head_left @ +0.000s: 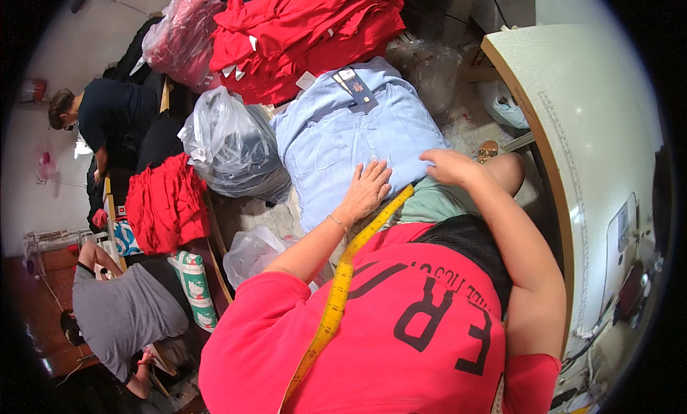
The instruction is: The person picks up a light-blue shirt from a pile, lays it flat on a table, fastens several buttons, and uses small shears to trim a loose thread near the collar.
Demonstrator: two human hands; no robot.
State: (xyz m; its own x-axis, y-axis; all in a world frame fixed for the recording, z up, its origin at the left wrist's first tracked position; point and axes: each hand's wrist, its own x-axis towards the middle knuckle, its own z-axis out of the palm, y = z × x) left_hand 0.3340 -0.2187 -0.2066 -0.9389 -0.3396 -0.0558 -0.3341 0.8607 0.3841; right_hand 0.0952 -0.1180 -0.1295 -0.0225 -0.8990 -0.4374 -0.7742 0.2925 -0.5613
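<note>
Your left hand (366,188) lies flat, fingers spread, on the light blue shirt stack (343,138). Right hand (447,165) touches its near edge, fingers curled; can't tell whether gripping. Red shirts (300,35) lie beyond.

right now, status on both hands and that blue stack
Left hand flat on light blue shirt stack. Right hand at its near edge. Yellow tape measure draped over shoulder.

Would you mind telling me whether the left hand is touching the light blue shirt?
Touching. The head view shows the left hand lying flat, palm down with fingers spread, on the light blue shirt, with no gap beneath it.
</note>
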